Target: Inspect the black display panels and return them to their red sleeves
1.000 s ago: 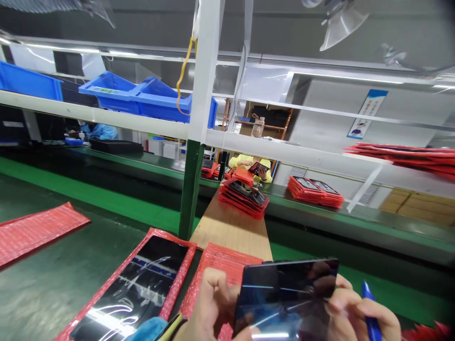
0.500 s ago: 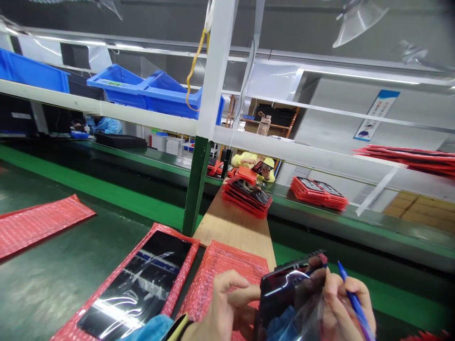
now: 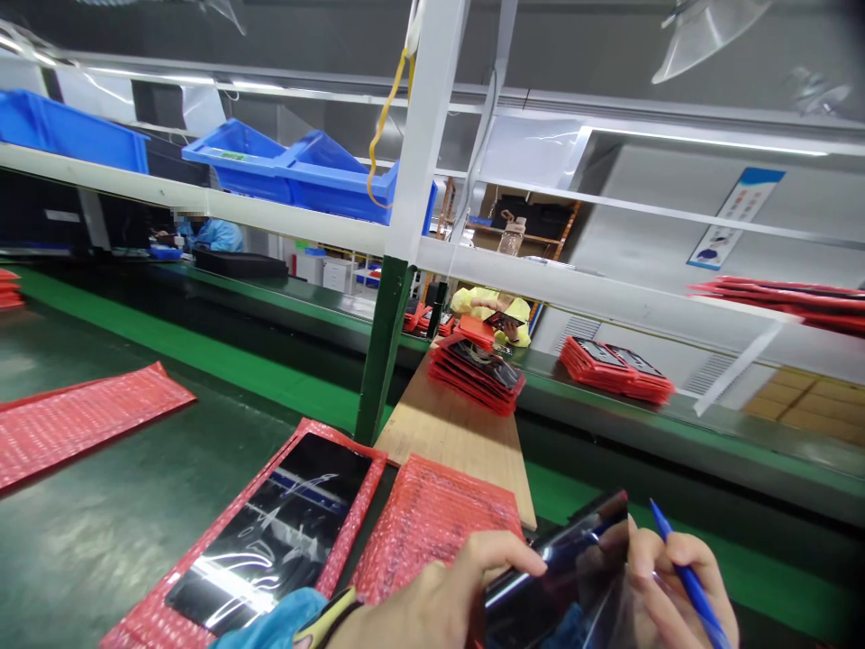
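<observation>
A glossy black panel [image 3: 560, 577] is held low at the bottom of the view between both hands. My left hand [image 3: 439, 599] lies over its left edge with fingers curled round it, just above a red bubble-wrap bag [image 3: 432, 523]. My right hand [image 3: 666, 586] grips the panel's right side and also pinches a blue pen [image 3: 686, 581] that points up. Another black panel lies on a red bubble-wrap bag [image 3: 270, 532] to the left on the green belt.
A wooden board [image 3: 459, 433] runs ahead to a stack of red-bagged panels [image 3: 478, 371]. More red stacks [image 3: 618, 370] sit on the far belt, where a person in yellow [image 3: 490, 311] works. A green post [image 3: 382, 347] stands left of the board. Blue bins [image 3: 297, 176] sit on the shelf.
The black panel has tilted from facing me to lying flatter and lower. My left hand has slid onto its left edge. The view has shifted slightly leftward.
</observation>
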The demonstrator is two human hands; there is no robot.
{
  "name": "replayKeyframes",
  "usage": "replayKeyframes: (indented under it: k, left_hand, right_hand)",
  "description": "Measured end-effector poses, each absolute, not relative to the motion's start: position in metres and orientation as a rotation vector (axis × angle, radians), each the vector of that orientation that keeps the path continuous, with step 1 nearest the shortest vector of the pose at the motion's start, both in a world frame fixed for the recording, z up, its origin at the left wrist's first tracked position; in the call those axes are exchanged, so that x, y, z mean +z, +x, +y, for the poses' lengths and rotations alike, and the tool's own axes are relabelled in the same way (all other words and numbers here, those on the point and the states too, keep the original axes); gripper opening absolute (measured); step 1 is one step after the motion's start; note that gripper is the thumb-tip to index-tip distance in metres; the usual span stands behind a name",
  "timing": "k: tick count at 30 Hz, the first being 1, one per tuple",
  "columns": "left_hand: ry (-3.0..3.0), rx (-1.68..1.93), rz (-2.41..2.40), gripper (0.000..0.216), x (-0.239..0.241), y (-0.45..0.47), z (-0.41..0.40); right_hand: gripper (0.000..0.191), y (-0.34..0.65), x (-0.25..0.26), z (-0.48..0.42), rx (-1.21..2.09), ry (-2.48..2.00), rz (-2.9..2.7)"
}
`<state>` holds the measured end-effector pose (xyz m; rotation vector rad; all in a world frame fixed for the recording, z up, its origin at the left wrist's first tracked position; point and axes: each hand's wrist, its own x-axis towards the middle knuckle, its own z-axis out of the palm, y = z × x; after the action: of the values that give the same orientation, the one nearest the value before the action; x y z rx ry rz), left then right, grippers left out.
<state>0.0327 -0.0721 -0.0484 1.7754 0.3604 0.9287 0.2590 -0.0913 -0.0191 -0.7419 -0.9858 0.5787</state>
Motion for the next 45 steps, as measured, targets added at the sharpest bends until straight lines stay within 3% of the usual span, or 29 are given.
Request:
replayKeyframes:
  k: [12,19,33,41,45]
  left_hand:
    - [1.708,0.945,0.444,0.068,-0.046,0.033,-0.075]
    - [1.583,0.912,0.12,0.077,-0.041,0.032,-0.06]
    - [1.282,1.063,0.026,0.053,-0.004,0.028,-0.075]
    - [1.175,0.968,0.186,0.03,-0.013,0.026,-0.06]
    - [1.084,0.961,0.231,0.022,-0.014,0.031,-0.057]
  right_hand:
    - [0.032,0.266,-0.022,-0.087,0.687,-0.84,-1.015]
    - [0.035,0.254,-0.017,-0.087,0.716,-0.908,-0.973]
    - [0.033,0.256,-0.024,-0.088,0.881,-0.976,-0.814]
    - [0.061,0.249,-0.007,-0.092,0.873,-1.116,-0.402]
    - [0.066,0.247,0.0,-0.092,0.903,-1.119,-0.319]
